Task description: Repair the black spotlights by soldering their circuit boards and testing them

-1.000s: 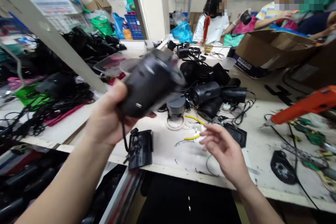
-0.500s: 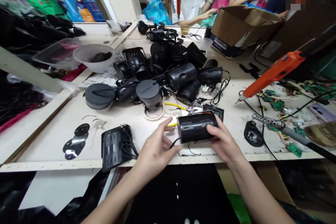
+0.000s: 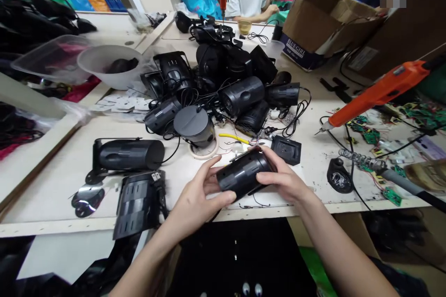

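Note:
Both of my hands hold a black cylindrical housing (image 3: 243, 174) with vent slots, tilted above the front of the table. My left hand (image 3: 204, 190) grips its left end, thumb on the near side. My right hand (image 3: 285, 178) is closed round the right end. Just behind it lie yellow-handled pliers (image 3: 232, 138) and a square black part (image 3: 286, 149). To the left another black housing (image 3: 130, 154) lies on its side. Nearer the edge is a slotted black housing (image 3: 137, 204) with its cord and plug.
Several black housings (image 3: 242, 95) with tangled cords are piled mid-table. An orange electric screwdriver (image 3: 376, 95) hangs at the right over green circuit boards (image 3: 371, 135). A white bowl (image 3: 104, 72) stands left, a cardboard box (image 3: 313, 28) at the back. People sit across the table.
The held housing has tilted and shifted slightly left, and my left hand has closed on it. At the left, a housing that stood upright now lies on its side. The view has shifted a little.

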`<state>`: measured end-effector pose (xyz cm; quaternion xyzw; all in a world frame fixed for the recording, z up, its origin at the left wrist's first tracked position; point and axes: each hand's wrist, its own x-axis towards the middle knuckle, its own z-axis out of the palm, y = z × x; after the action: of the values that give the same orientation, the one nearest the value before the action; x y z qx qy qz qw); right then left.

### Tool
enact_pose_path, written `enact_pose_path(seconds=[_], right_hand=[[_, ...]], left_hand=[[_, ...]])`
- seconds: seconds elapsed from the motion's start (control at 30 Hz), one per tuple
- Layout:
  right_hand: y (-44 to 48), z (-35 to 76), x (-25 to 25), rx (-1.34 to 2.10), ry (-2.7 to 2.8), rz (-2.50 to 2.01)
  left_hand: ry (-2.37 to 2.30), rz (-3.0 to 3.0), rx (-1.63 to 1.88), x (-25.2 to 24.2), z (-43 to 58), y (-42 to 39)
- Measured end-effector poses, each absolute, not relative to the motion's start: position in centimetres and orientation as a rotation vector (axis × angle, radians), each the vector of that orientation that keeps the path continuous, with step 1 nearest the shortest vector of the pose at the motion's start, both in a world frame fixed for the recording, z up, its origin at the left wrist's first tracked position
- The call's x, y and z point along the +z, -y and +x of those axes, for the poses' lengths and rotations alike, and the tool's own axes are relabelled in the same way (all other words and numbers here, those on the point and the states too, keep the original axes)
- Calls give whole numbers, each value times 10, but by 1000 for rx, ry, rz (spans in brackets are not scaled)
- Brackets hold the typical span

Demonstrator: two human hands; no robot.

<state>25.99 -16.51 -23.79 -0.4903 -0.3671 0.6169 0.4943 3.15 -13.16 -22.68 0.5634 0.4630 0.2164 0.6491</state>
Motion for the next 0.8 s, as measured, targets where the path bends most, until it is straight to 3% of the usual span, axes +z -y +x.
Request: enact_pose_path(seconds=[0.47,0.57,0.73,0.8], right_hand=[[152,252,-244,1315,757,-1332],[164,260,-238,967,923,-1502],[174,320,-218,-161,679,-1493],[163,357,-215,-305,663,-1459]], left_hand=[[-1125,1227,583,-228,48,138],[-1249,1291,555,-232,48,149],[-1379,1596,515,-256,45,154],[-1358,1781,573,-262,45,151]])
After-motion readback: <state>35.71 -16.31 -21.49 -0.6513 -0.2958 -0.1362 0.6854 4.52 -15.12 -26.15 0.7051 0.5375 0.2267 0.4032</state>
